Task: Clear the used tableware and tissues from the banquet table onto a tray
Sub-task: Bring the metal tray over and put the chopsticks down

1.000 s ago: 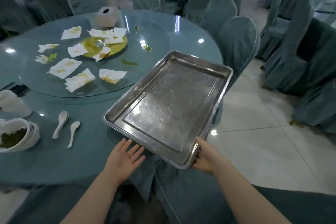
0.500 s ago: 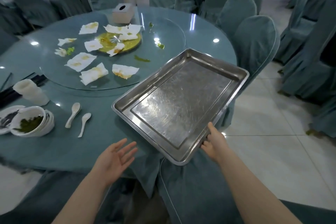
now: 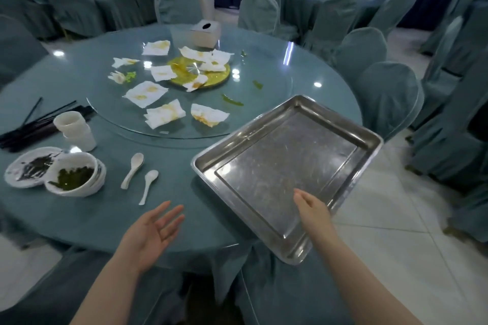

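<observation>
My left hand (image 3: 153,235) hovers palm-up over the near edge of the round table (image 3: 79,219), its fingers (image 3: 173,215) spread wide and holding nothing. My right hand (image 3: 313,210) lies over the near right rim of the stainless steel tray (image 3: 285,155), fingers straight and loosely together, gripping nothing; I cannot tell whether it touches the metal. The tray sits skewed on the table's right edge, with its near corner hanging out past the cloth. Two white ceramic spoons (image 3: 133,169) lie side by side just left of the tray. Further left stand stacked white bowls (image 3: 74,178), the top one with green leftovers, touching a plate (image 3: 29,166) smeared with dark residue. Behind them are stacked white cups (image 3: 75,129) and a bundle of black chopsticks (image 3: 34,126). On the glass turntable (image 3: 264,71), stained tissues (image 3: 145,93) lie scattered around and over a yellow centre disc (image 3: 216,79), with green vegetable scraps (image 3: 232,100) nearby. A tissue box (image 3: 205,33) stands at the turntable's far edge. Covered chairs (image 3: 388,97) ring the table.
</observation>
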Demonstrator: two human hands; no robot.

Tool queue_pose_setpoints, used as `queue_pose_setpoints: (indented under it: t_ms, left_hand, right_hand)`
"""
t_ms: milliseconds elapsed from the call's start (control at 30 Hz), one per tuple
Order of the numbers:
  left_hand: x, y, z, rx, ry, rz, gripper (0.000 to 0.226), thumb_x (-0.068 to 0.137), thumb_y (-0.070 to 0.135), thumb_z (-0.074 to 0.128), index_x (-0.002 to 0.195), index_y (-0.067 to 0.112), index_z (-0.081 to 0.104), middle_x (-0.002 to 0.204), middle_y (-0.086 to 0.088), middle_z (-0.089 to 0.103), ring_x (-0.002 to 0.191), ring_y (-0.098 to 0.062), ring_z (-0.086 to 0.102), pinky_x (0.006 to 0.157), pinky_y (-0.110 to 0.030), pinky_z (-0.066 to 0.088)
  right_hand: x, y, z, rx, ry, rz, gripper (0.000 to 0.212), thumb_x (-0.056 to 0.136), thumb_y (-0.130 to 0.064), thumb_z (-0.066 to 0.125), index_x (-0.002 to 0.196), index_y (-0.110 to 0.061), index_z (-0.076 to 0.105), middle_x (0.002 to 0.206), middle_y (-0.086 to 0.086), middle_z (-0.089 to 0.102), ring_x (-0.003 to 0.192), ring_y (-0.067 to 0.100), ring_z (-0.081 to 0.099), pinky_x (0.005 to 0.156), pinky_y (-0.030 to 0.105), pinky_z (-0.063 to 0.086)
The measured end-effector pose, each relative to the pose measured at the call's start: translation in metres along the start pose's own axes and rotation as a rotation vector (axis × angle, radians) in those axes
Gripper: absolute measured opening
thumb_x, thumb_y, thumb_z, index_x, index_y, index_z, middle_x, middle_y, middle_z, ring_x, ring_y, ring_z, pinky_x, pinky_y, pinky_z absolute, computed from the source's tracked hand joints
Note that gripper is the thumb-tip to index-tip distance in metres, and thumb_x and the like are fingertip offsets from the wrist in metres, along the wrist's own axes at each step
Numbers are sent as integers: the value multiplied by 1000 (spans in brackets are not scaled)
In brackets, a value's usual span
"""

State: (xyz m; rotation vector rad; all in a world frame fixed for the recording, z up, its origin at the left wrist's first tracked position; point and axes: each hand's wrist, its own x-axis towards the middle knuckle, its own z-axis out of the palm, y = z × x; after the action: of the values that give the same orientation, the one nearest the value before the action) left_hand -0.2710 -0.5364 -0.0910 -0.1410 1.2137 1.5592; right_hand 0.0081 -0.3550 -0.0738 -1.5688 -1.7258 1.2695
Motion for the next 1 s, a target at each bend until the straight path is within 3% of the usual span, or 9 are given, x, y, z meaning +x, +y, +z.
queue_pose_setpoints:
  t_ms: [200,400,567,700,800,900,1000]
  left_hand:
    - [-4,64,-45,-50,22,79,27,99,20,39,115,16,60,116,-10,66,98,-23,62,96,-39,41]
    - [-7,110,-117,-138,147,143,24,97,19,45,115,15,60,107,-9,69,90,-22,63,77,-34,46]
    - [-6,118,-162,-191,253,158,24,97,21,47,116,17,59,105,-7,70,93,-21,64,78,-34,47]
    - [1,118,-188,-220,304,173,24,99,22,44,115,16,60,104,-7,72,96,-24,65,78,-36,48]
    - [1,120,-196,-248,371,198,22,100,22,44,113,15,60,101,-9,73,97,-27,66,78,-37,50]
    - [0,119,-200,-265,475,234,22,100,19,43,112,14,60,103,-11,72,95,-28,66,76,-37,51]
    - [1,118,-207,-283,557,235,22,99,15,44,113,10,60,106,-14,69,96,-30,65,80,-39,51]
  right_hand:
    - [5,-53,90,-204,-203,-124,42,97,-19,53,138,-15,50,135,-4,56,120,9,52,98,21,36]
    - [11,-103,204,-246,-307,-158,35,90,-18,59,125,-17,60,113,-3,66,97,9,58,82,20,40]
    - [15,-109,272,-413,-393,-146,34,87,-23,65,119,-15,60,94,-4,59,86,12,55,73,19,36]
    - [24,-116,313,-519,-461,-113,42,84,-33,67,120,-17,53,82,-11,55,84,13,57,74,26,43]
    - [33,-122,340,-570,-463,-122,48,80,-35,69,120,-15,50,103,2,59,91,20,59,73,30,46]
    - [44,-125,362,-616,-425,-163,61,81,-33,70,132,-14,42,126,12,49,110,28,53,86,33,44]
    - [56,-127,376,-711,-438,-183,54,85,-32,67,130,-14,43,128,13,41,109,30,52,89,35,44]
